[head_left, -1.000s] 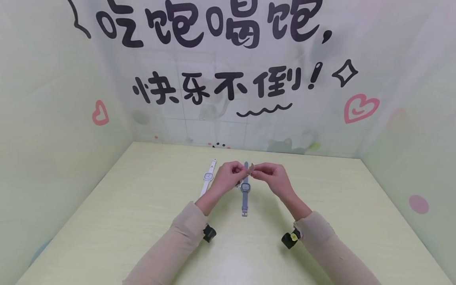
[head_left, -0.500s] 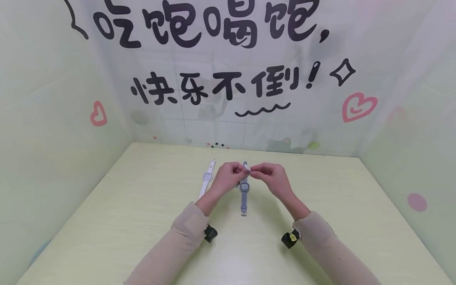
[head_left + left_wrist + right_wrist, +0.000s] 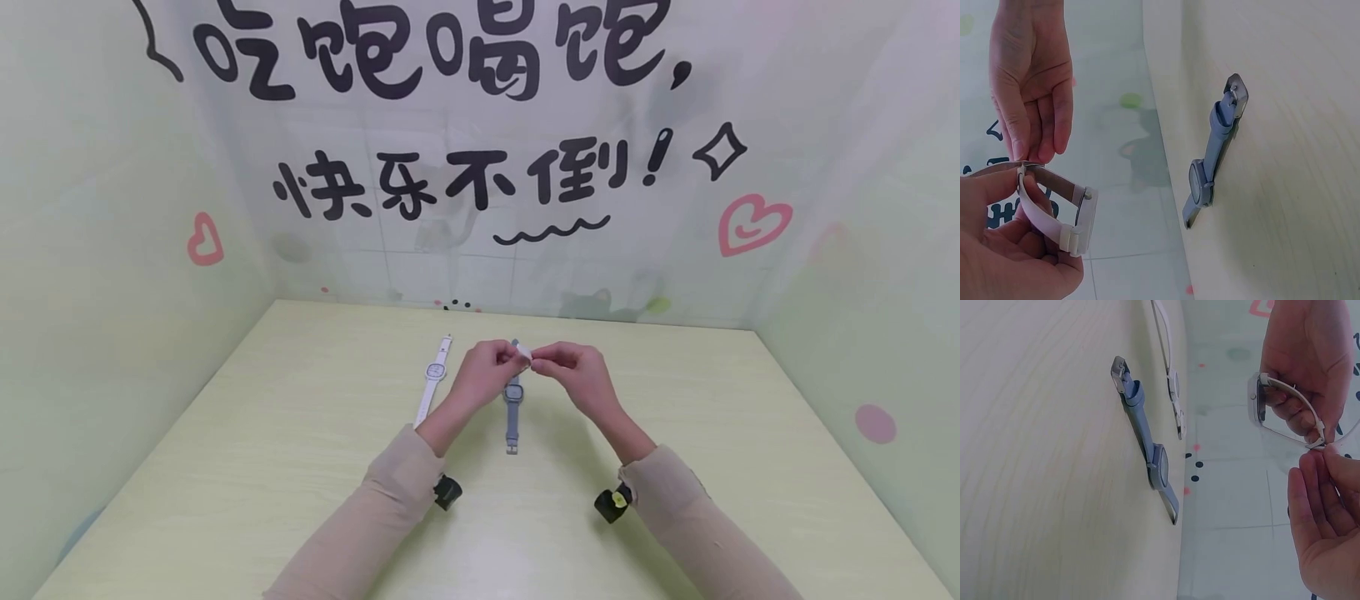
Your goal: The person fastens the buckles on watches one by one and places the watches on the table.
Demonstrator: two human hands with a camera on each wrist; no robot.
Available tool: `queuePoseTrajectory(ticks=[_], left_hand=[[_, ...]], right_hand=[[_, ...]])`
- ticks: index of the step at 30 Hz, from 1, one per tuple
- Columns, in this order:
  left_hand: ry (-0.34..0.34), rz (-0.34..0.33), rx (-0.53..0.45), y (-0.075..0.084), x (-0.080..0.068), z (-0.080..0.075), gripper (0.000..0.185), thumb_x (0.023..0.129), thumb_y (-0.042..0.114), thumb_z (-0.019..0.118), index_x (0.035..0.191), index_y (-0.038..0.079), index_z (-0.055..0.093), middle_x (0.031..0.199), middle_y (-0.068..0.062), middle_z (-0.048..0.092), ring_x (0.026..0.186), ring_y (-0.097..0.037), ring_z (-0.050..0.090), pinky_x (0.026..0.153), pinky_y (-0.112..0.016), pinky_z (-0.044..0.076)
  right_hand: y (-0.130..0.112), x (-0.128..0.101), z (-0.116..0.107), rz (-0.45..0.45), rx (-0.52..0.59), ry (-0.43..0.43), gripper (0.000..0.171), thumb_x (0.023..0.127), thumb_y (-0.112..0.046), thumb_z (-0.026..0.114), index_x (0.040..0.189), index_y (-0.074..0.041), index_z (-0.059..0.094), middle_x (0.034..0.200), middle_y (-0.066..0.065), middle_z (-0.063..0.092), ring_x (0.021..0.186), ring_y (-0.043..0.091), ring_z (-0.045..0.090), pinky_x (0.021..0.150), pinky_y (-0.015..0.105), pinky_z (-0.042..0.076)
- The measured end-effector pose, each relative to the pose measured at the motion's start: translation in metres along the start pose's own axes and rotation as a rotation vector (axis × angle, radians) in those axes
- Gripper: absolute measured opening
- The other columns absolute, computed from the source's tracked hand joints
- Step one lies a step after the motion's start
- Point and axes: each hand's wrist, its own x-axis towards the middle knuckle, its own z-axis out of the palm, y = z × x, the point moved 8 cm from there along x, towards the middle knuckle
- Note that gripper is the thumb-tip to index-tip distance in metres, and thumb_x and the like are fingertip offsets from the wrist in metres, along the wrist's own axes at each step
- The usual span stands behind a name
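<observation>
Between my two raised hands is a wristwatch (image 3: 1043, 217) with a white strap bent into a loop. My left hand (image 3: 483, 375) pinches the strap by its buckle, with the watch case (image 3: 1254, 400) hanging inside the loop's far side. The thumb and fingertips of my right hand (image 3: 576, 371) pinch the strap at that same joint, meeting the left fingers. Below them, a blue-grey watch (image 3: 513, 393) lies stretched out on the table. Left of it lies another white watch (image 3: 435, 372), its lower strap end partly hidden behind my left wrist.
The pale wooden table (image 3: 300, 467) ends at a back wall sheet (image 3: 337, 275) with black writing and pink hearts. Side sheets stand at left and right. A small black camera (image 3: 448, 492) sits under my left cuff, and another black camera (image 3: 611, 505) under my right.
The strap piece between my fingertips has turned, showing a brownish-grey side one second ago and white now. Both hands stay nearly in place; the two watches on the table lie as before.
</observation>
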Motion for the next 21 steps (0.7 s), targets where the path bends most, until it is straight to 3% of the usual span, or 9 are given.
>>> queuePoseTrajectory(ticks=[7, 14, 21], left_hand=[[-0.023, 0.014, 0.002, 0.0032, -0.0005, 0.0028, 0.02, 0.098, 0.022, 0.061, 0.102, 0.003, 0.068, 0.091, -0.008, 0.068, 0.077, -0.015, 0.054, 0.066, -0.022, 0.044], [-0.06, 0.04, 0.024, 0.006, -0.0015, 0.0048, 0.022, 0.093, 0.02, 0.066, 0.108, 0.004, 0.063, 0.104, -0.011, 0.068, 0.088, -0.019, 0.059, 0.076, -0.027, 0.05], [-0.046, 0.084, -0.023, 0.0094, -0.0024, 0.0005, 0.021, 0.095, 0.02, 0.067, 0.111, 0.007, 0.065, 0.102, -0.01, 0.069, 0.086, -0.017, 0.06, 0.075, -0.025, 0.053]], right_hand=[[-0.0013, 0.0014, -0.0039, -0.02, -0.021, -0.002, 0.02, 0.092, -0.015, 0.072, 0.106, -0.001, 0.075, 0.105, 0.017, 0.075, 0.091, 0.013, 0.071, 0.087, 0.028, 0.06], [-0.0024, -0.0001, -0.005, -0.038, -0.039, 0.005, 0.02, 0.093, -0.016, 0.071, 0.106, -0.002, 0.074, 0.106, 0.016, 0.075, 0.094, 0.016, 0.07, 0.091, 0.036, 0.06], [-0.006, -0.0038, -0.008, -0.06, -0.027, 0.066, 0.019, 0.093, -0.017, 0.071, 0.105, -0.002, 0.074, 0.105, 0.015, 0.075, 0.09, 0.008, 0.068, 0.084, 0.021, 0.058]])
